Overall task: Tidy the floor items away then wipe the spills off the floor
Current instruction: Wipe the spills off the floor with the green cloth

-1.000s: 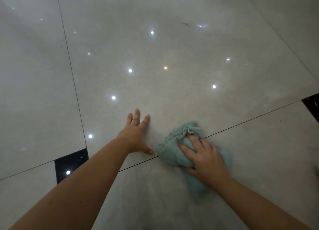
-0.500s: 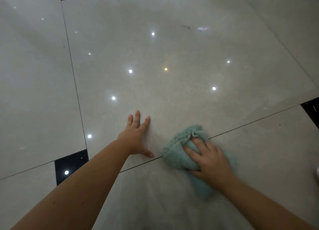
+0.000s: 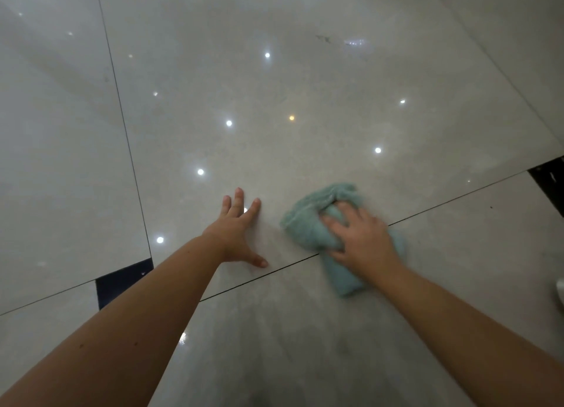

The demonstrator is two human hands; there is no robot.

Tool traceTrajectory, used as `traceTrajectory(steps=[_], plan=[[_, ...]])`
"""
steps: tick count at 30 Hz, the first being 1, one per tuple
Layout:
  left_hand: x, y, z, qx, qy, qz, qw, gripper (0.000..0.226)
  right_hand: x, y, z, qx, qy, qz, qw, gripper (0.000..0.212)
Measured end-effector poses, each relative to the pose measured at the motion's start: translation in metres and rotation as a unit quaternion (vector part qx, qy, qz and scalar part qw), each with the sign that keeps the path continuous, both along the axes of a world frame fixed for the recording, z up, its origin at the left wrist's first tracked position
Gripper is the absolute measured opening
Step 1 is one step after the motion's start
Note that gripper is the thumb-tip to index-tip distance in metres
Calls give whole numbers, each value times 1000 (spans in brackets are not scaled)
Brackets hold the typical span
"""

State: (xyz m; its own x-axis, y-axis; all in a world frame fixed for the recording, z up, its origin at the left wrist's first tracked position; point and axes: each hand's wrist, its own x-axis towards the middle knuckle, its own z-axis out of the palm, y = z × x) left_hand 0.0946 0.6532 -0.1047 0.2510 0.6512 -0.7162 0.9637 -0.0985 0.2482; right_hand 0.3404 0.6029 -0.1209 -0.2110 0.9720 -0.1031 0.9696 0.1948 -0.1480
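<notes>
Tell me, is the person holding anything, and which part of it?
The right hand presses on the middle of the bunched teal cloth, fingers spread over it rather than gripping. The left hand holds nothing; it lies flat on the floor.

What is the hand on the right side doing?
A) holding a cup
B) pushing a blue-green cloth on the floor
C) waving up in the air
B: the right hand lies on top of the crumpled teal cloth, pressing it down onto the shiny floor.
</notes>
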Motion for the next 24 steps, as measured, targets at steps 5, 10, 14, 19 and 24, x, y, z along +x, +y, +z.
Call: traceTrajectory(steps=[5, 10, 14, 19, 24], plan=[[3, -2, 2, -5, 7, 4, 1000, 133, 18, 34, 10, -47, 15, -292, 955, 59], [1, 0, 5, -5, 3, 1, 1000, 128, -52, -31, 12, -74, 4, -117, 990, 70], [-5, 4, 2, -1, -10, -3, 1000, 124, -23, -39, 10, -48, 1, -107, 993, 70], [-11, 5, 14, 2, 35, -62, 997, 125, 12, -35, 9, -51, 1, -277, 960, 62], [-52, -34, 24, 93, 111, -117, 983, 122, -61, -63, 6, -37, -17, -158, 987, 68]])
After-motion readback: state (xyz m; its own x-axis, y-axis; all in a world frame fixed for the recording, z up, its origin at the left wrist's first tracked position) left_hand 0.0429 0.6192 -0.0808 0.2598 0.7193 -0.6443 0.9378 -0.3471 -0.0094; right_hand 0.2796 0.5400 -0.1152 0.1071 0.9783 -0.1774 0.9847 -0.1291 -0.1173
